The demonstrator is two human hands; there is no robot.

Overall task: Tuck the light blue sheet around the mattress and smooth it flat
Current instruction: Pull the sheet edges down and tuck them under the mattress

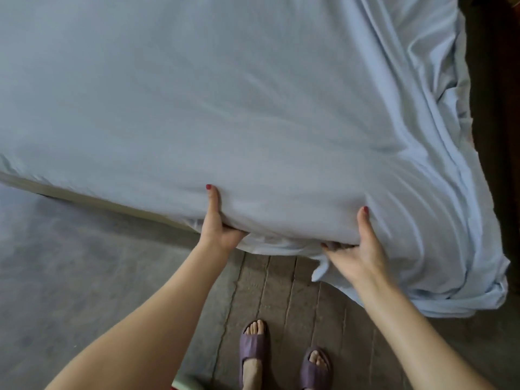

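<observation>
The light blue sheet [225, 94] is lying spread over the mattress [92, 199], covering the whole top in view; the broad middle is looking mostly flat, only faint ripples. Near edge, left stretch: the sheet is wrapping over the side and a pale strip of mattress or base is showing below it, so whether it is tucked there I cannot tell. Right side is not done: deep folds are running along the right edge [439, 114] and a loose bunch [461, 294] is hanging down at the near right corner toward the floor [70, 263]. Judgement: roughly mid-task, with the near edge being worked now and the right side, the corner and a final smoothing left.

The left hand [218, 223] is gripping the near edge, thumb lying on top of the sheet, fingers curled under and hidden. The right hand [357, 249] is holding the same edge just beside the loose flap, thumb on top, fingers [334, 247] partly showing as they are curling under the fabric. The two hands are standing apart along the edge.

Purple slippers [253, 347] are standing on the plank floor below the hands.

No brands, labels or readable writing showing anywhere.
</observation>
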